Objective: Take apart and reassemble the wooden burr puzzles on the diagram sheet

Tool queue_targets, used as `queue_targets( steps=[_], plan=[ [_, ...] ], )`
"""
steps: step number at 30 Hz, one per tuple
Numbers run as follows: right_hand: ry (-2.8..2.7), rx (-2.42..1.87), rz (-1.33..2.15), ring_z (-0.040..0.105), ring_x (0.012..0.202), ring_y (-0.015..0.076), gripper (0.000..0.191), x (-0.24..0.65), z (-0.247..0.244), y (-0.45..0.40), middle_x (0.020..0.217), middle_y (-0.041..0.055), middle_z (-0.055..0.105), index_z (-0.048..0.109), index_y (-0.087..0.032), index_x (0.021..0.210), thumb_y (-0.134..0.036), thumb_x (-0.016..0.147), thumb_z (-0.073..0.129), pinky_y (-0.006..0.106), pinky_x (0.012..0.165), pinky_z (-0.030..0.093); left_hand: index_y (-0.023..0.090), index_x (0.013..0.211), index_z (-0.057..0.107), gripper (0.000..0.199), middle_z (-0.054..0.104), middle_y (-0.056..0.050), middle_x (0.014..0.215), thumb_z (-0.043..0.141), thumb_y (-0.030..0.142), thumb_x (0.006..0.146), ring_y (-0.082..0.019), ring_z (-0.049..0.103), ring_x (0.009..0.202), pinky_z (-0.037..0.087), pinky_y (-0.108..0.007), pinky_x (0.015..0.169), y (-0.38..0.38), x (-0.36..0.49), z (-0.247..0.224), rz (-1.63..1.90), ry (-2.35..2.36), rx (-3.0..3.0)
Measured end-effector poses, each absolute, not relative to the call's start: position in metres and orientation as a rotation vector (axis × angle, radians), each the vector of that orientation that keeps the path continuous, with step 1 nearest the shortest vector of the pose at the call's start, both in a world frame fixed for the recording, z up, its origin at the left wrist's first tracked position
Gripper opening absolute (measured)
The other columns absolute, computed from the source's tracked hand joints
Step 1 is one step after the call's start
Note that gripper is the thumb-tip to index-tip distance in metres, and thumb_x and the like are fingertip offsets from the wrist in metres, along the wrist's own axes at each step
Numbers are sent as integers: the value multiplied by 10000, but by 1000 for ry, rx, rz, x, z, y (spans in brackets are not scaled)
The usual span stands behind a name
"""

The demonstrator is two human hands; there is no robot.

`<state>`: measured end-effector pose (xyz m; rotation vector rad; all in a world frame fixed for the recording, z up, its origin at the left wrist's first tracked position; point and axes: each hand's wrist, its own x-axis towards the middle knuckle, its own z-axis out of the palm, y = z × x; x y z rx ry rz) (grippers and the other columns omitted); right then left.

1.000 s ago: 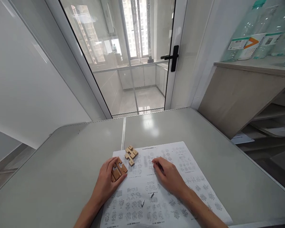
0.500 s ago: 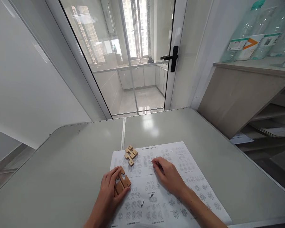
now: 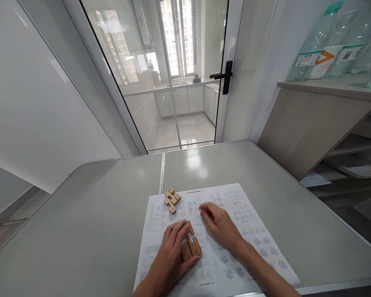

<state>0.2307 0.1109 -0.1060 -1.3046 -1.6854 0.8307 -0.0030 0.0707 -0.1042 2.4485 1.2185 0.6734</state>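
Note:
A large printed sheet (image 3: 154,222) with rows of small diagrams lies on the grey table. My left hand (image 3: 172,252) is wrapped over a brown notched wooden block set (image 3: 192,244) on the sheet's lower middle, covering its left part. Farther back, near the sheet's upper left corner, lies a group of lighter notched wooden pieces (image 3: 172,200), with neither hand touching it. My right hand (image 3: 218,220) rests on the sheet to the right, its fingers curled together; whether anything small is between the fingertips cannot be seen.
The grey table (image 3: 80,231) extends on both sides of the sheet. Beyond its far edge stands a glass door with a black handle (image 3: 226,77). At the right, clear plastic bottles (image 3: 309,55) stand on a wooden shelf unit (image 3: 312,123) beside the table.
My left hand has slid to the right across the sheet with the brown wooden block set, bringing it closer to my right hand. My right hand has barely moved.

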Motion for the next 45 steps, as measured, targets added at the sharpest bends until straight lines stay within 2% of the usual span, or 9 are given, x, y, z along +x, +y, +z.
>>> queue_targets(
  steps=[9,16,20,24,27,33,39,42,45],
  plan=[
    [-1659,-1267,886,717,909,229,231,236,-101,108,997,69,755,665,-218,1123,-303,1048,464,359,802,581,274,1524,414,870,560,-166,1483,874,282,785,-398,532,1379,496,-648,1112,72,39,-99,640,1111,2435],
    [-1766,-1321,838,690,1069,242,243,259,-80,56,1190,66,714,633,-286,1250,-284,1032,525,391,955,584,309,1587,328,1029,469,-164,1574,909,335,738,-414,415,1481,441,-664,1164,64,21,-92,613,1160,2413],
    [-1771,-1340,728,639,1261,287,371,259,-93,26,1365,82,642,595,-336,1356,-296,987,611,426,1051,577,334,1626,246,1136,449,-173,1592,927,379,717,-439,411,1478,436,-686,1158,60,-2,-96,612,1210,2396],
    [-1766,-1367,653,667,1221,300,390,248,-116,14,1326,94,653,590,-343,1357,-288,973,633,423,1004,613,348,1618,264,1100,523,-153,1535,915,341,732,-412,483,1430,486,-644,1138,59,-12,-101,638,1261,2347],
    [-1718,-1363,661,677,1190,284,307,238,-126,13,1274,96,672,608,-330,1303,-261,1006,577,399,987,616,356,1602,308,1016,553,-137,1512,879,291,764,-392,516,1404,513,-612,1124,57,-13,-101,667,1274,2302],
    [-1552,-1391,652,688,1129,287,209,225,-136,14,1201,91,696,638,-317,1216,-297,1023,559,412,962,607,387,1579,279,1038,557,-117,1490,884,251,747,-377,533,1382,523,-595,1120,55,-10,-102,674,1280,2256],
    [-1605,-1374,601,673,1160,321,325,224,-145,13,1254,102,667,634,-339,1295,-302,972,627,449,971,604,391,1598,231,1052,545,-129,1495,852,242,763,-388,528,1382,529,-608,1107,56,-10,-99,673,1256,2273],
    [-1672,-1394,528,668,1167,342,426,224,-146,14,1291,111,640,633,-343,1337,-304,916,686,454,954,613,378,1600,247,1023,551,-128,1496,833,246,772,-387,529,1381,531,-601,1105,58,-9,-97,662,1256,2287],
    [-1722,-1429,478,666,1162,339,428,223,-146,14,1301,120,628,638,-328,1338,-308,913,686,451,940,619,361,1592,276,1000,566,-130,1489,823,241,764,-389,544,1365,542,-594,1087,58,-8,-96,663,1251,2308]
  ],
)
